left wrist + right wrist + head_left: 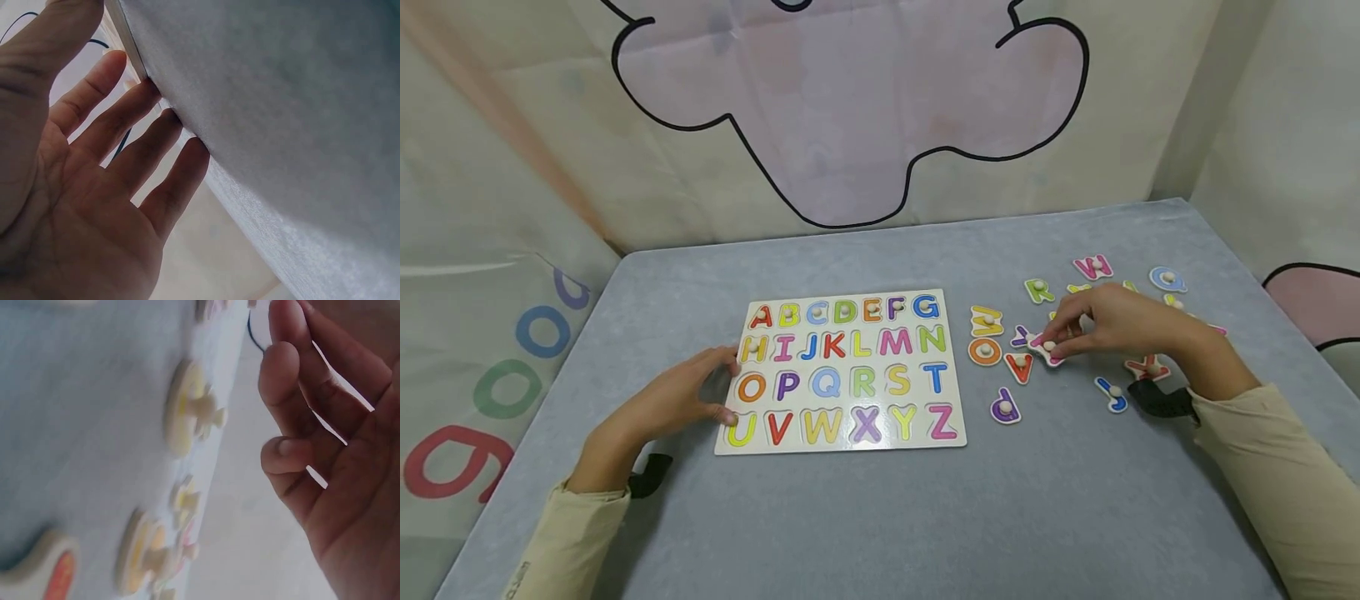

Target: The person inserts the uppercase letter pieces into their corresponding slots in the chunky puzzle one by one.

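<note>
Touching board (842, 363) lettered A–Z: left fingers (718, 357); right fingers (1066, 312) pinch pink piece (1040, 343).

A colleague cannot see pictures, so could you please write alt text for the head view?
A person's right hand pinches a pink letter piece among scattered letter pieces on a gray-covered table. The left hand touches the left edge of a white alphabet board, with pieces A to F in its top row.
</note>
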A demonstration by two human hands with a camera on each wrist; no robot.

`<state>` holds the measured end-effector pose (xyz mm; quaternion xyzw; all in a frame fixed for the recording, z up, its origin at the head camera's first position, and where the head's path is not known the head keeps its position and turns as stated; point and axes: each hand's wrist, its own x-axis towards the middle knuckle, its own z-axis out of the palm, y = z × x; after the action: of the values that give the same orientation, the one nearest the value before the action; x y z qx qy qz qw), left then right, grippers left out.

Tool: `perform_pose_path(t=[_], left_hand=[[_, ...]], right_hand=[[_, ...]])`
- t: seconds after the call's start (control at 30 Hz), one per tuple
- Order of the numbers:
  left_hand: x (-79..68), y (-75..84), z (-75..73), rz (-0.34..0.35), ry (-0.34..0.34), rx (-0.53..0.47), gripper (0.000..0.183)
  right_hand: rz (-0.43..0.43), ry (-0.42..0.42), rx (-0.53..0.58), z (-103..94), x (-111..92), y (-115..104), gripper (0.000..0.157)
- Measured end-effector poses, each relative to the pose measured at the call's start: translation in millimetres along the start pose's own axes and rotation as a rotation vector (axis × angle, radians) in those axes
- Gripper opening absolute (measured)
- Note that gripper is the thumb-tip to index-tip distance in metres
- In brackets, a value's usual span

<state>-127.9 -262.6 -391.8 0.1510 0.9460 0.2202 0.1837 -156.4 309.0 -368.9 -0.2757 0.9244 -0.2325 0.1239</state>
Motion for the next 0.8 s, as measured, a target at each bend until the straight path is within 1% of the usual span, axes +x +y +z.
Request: perform_pose_path(t=[0.1,0.23,0.37,0.43,0.5,0.67,0.8], left_hand=[[-0.1,-0.7,2.7,0.005,0.002,-0.021,0.064],[-1.2,0.1,4.6,0.002,0.005,-0.032,0.064],[-1.3,0.7,2.8,0.002,0.010,-0.017,0.067],[-0.6,1.3,1.3,0.007,0.015,-0.006,0.069],[-0.2,2.0,-0.2,0.014,0.020,-0.001,0.070],[-1.8,2.4,-1.6,-0.008,0.018,-0.004,0.073],[-3.4,2.6,-2.3,-0.013,0.021,0.012,0.076]], right_hand=[[-0.010,0.041,-0.008,-1.1,-1,-8,0.017],[-0.028,0.121,-0.056,-1.6,-1,-25,0.016],[-0.007,0.146,-0.088,0.1,6,-43,0.017],[0.001,0.143,-0.091,0.4,12,-53,0.017],[-0.008,0.144,-0.103,0.1,21,-64,0.018],[-0.064,0.157,-0.106,0.6,46,-91,0.019],[-0.088,0.171,-0.085,6.3,65,-108,0.018]])
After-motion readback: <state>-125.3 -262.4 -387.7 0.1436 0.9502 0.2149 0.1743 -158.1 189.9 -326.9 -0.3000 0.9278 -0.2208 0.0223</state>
